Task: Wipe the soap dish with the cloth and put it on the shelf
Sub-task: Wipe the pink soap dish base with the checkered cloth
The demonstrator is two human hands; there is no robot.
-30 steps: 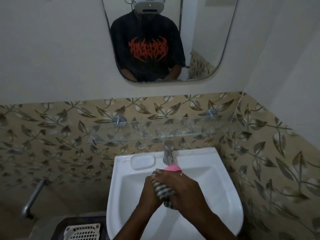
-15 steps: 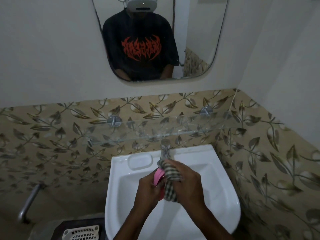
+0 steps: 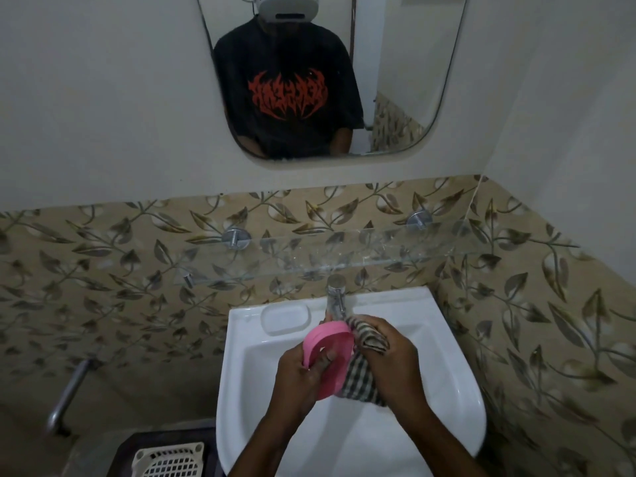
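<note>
A pink soap dish (image 3: 331,349) is held on edge over the white sink (image 3: 457,380), with my left hand (image 3: 299,373) gripping its lower left rim, fingers reaching inside. My right hand (image 3: 392,356) presses a checked cloth (image 3: 364,366) against the dish's right side; the cloth hangs down below the hand. A glass shelf (image 3: 344,256) on metal brackets runs along the tiled wall just above the sink, with nothing on it.
A chrome tap (image 3: 335,297) stands right behind the hands. A moulded soap recess (image 3: 285,318) lies at the sink's back left. A mirror (image 3: 327,74) hangs above, a metal pipe (image 3: 69,394) is at lower left, and a cream basket (image 3: 168,459) below.
The pink dish has turned and come out from under the cloth, showing its open side. My right hand with the cloth has shifted to the dish's right edge.
</note>
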